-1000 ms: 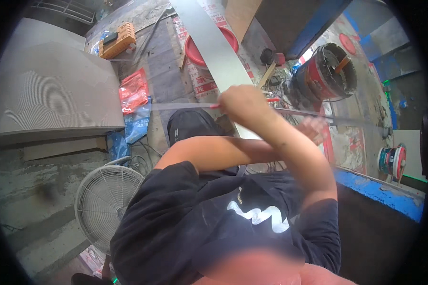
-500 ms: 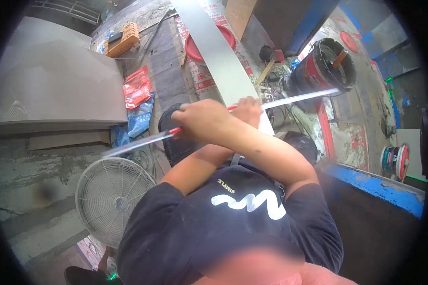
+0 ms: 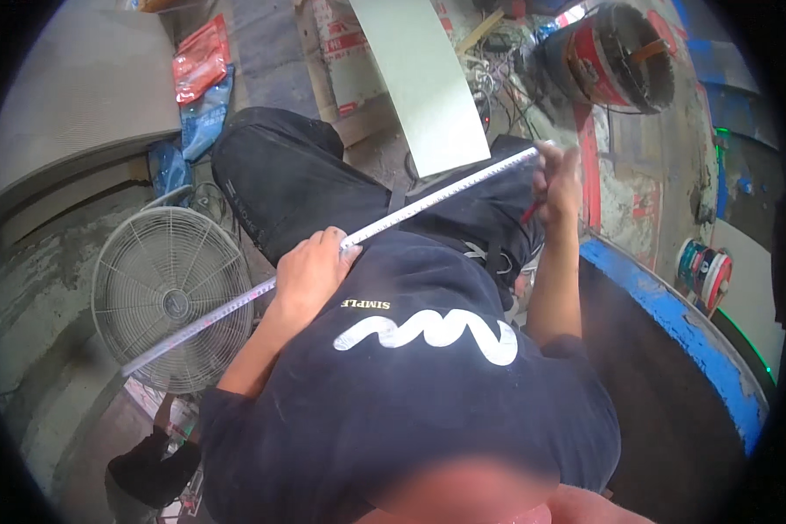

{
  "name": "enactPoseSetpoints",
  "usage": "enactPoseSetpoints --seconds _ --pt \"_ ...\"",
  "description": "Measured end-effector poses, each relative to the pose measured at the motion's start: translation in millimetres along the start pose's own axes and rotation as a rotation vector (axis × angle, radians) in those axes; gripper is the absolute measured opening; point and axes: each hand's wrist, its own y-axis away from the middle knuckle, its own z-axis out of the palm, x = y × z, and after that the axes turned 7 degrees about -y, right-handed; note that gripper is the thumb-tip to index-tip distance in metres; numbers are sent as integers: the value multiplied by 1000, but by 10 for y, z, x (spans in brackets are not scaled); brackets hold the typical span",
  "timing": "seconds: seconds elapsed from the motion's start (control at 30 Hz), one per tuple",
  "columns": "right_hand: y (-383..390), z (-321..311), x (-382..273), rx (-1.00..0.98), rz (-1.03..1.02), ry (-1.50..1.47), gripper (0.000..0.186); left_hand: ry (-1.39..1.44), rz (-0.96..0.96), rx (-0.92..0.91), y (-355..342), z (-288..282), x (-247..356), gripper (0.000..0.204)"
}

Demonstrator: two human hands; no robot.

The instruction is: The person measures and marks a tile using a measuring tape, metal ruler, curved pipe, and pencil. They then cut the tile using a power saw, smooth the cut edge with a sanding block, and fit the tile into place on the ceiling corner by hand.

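A long, thin white ruler (image 3: 437, 194) with tick marks lies slantwise across my lap, its near left end reaching over the fan. My left hand (image 3: 310, 269) is wrapped round it near the middle. At its far right end, my right hand (image 3: 557, 182) has its fingers closed on the ruler. A slim red stick (image 3: 530, 210), perhaps a pencil, pokes out below the right hand's fingers. Beyond the ruler, a long pale board (image 3: 428, 87) points away from me, its near end over my legs.
At left stands a round fan (image 3: 175, 301) with a wire guard. Red (image 3: 201, 61) and blue (image 3: 207, 113) bags lie beyond it. A dirty bucket (image 3: 603, 61) stands at far right, near loose cables (image 3: 498, 92). Another person (image 3: 153, 463) is at lower left.
My arms were crossed and are now uncrossed, the right hand moved right and the left hand left along the ruler. My view has shifted, so the board and bags sit higher.
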Motion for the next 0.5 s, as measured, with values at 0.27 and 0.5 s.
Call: enactPoseSetpoints --seconds 0.27,0.5 --pt "-286 399 -121 46 -636 821 41 84 -60 142 222 -27 26 26" --pt "-364 97 -73 105 -415 924 51 216 -79 82 367 115 -10 24"
